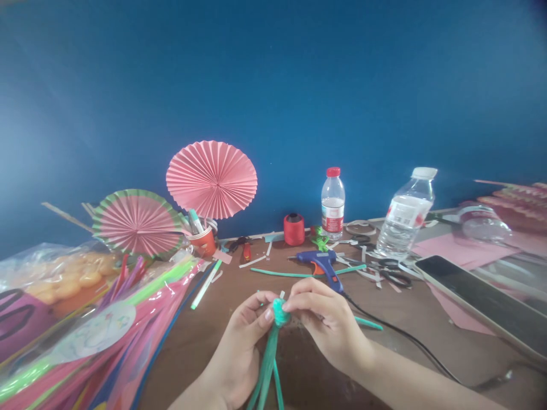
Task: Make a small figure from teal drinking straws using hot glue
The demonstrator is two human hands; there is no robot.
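Observation:
Between my two hands is a bundle of green pipe cleaners [268, 364], wound into a tight coil at its top with long ends hanging down. A small pale tip pokes out above the coil. My left hand [243, 341] grips the coil from the left, thumb in front. From the right, the pinched fingertips of my right hand [320, 316] press on the coil's edge. Beyond my hands a blue glue gun [322, 265] lies on the table, and a loose green pipe cleaner [277, 273] passes beside it.
Pink folded paper fans [213, 181] stand at the back left by a red cup [203, 244]. Bagged pipe cleaners [141, 319] fill the left. Behind are a red thread spool [294, 230] and water bottles [333, 199]. Scissors [395, 276] and a phone [482, 296] lie right; a black cord [405, 336] crosses there.

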